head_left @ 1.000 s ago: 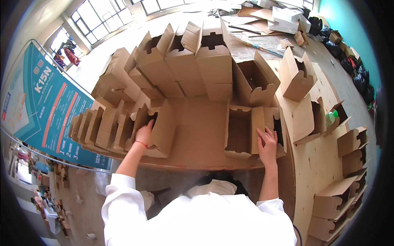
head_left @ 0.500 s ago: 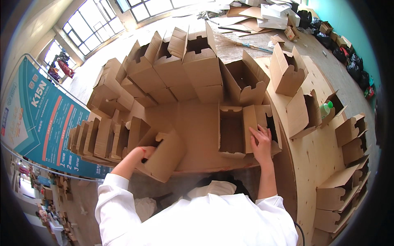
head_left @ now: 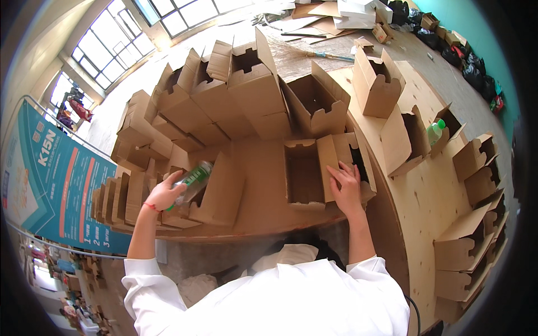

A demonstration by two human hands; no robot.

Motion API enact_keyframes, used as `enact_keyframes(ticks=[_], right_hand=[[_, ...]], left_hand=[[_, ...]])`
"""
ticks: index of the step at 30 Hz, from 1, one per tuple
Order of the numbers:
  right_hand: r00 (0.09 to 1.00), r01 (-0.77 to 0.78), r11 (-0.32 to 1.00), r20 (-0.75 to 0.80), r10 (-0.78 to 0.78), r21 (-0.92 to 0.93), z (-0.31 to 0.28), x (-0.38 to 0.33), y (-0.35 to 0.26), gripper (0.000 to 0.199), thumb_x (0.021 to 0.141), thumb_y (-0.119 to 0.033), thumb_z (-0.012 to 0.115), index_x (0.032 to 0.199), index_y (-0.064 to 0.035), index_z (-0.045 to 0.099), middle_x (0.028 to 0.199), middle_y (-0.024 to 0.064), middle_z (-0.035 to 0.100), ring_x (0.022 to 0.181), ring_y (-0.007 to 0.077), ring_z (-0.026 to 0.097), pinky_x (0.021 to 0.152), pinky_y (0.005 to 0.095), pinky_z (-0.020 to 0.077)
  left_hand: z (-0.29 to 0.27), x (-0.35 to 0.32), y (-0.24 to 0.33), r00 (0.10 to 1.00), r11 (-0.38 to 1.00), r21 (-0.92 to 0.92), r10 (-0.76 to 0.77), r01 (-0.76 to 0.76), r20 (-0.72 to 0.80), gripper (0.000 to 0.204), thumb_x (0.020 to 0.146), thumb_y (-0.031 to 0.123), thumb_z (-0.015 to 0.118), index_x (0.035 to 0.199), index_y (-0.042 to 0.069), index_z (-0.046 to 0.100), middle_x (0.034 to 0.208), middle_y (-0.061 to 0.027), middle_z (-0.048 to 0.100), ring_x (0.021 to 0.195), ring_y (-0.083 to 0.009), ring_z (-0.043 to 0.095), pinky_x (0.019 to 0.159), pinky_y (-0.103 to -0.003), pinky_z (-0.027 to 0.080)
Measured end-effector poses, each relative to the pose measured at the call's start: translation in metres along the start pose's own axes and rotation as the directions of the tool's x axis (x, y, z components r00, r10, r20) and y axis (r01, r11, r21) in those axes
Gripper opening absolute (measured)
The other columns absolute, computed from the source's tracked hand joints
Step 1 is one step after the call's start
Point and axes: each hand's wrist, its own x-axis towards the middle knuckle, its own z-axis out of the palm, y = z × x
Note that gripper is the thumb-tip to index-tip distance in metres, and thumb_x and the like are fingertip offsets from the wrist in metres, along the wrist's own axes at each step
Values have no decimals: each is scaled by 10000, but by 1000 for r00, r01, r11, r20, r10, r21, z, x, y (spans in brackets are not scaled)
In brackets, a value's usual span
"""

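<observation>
My left hand (head_left: 165,194) is closed round a clear plastic bottle (head_left: 197,175) with a green label, lying tilted in the grip. A bit of green cap shows below my fingers. Right beside the bottle stands an open cardboard box (head_left: 225,193) at the near left of the table. My right hand (head_left: 346,189) lies with fingers stretched out on the flap edge of a cardboard box (head_left: 329,163). Directly left of that flap is a dark open compartment (head_left: 304,176); whether it belongs to the same box cannot be made out.
Stacked open cartons (head_left: 216,103) line the table's far side, and a row of narrow boxes (head_left: 120,196) fills the left. On the plywood surface (head_left: 414,224) at right stand several more boxes, one with a green-capped bottle (head_left: 435,131). A blue printed banner (head_left: 53,179) stands left.
My left hand has come out of the near-left box with the bottle in its grip, and that box now stands more upright. My right hand stays on its box.
</observation>
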Motion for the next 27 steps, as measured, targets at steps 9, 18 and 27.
enact_keyframes(ticks=[9, 18, 27], right_hand=[[1000, -16, 1000, 6, 16, -7, -2, 0, -1, 295, 853, -120, 575, 1133, -111, 667, 1027, 102, 675, 1219, 255, 517, 1126, 490, 210], [999, 4, 1000, -32, -5, -15, 1, -1, 1, 284, 865, -88, 555, 1123, -101, 671, 1009, 108, 677, 1218, 256, 521, 1117, 495, 229], [999, -3, 1000, -53, 2, -16, 4, -1, -4, 300, 829, -100, 585, 1112, -123, 681, 994, 87, 675, 1203, 247, 529, 1123, 509, 227]], left_hand=[[39, -39, 116, 810, 600, -799, 450, 38, 376, 749, 886, 396, 589, 1491, 117, 246, 1146, -178, 610, 781, -236, 691, 621, -317, 595], [127, -16, 233, 739, 763, 306, 313, -569, 596, 608, 972, 369, 428, 1511, 156, 243, 1139, -194, 602, 1001, -321, 597, 761, -391, 522], [187, 36, 245, 816, 463, 693, 470, -553, 337, 531, 927, 379, 485, 1396, 136, 430, 1047, -272, 572, 812, -384, 648, 728, -427, 535]])
